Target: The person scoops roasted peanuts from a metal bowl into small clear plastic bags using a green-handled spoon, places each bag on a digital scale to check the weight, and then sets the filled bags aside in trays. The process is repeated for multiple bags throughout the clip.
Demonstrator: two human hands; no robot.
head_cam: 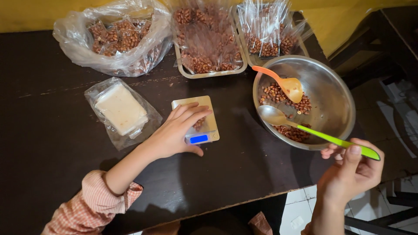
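View from above my dark bench [52, 130]. My left hand [176, 132], at the centre of the frame, lies flat with fingers spread over a small gold-coloured pocket scale [196, 119]; the fingertips rest on a little packet of peanuts [199, 124] on the weighing plate, the thumb beside the scale's lit blue display [199, 139]. This hand presses lightly and does not close around anything.

My right hand [352, 169], at the lower right, is closed on the green handle of a metal spoon [305, 130], pinched between thumb and fingers. The spoon's bowl points to the left and sits over the near rim of a steel mixing bowl [331, 104], just right of the scale. I cannot tell whether the spoon touches the rim.

Inside the bowl, loose peanuts [287, 102] lie at the left side, with an orange plastic spoon [283, 82] resting among them, handle toward the upper left.

Left of my left hand, a clear bag with a pale rectangular stack [121, 109] lies on the bench. Along the top edge: a large plastic bag of filled packets [117, 39], and two trays [209, 41] [267, 32] of packed peanuts.
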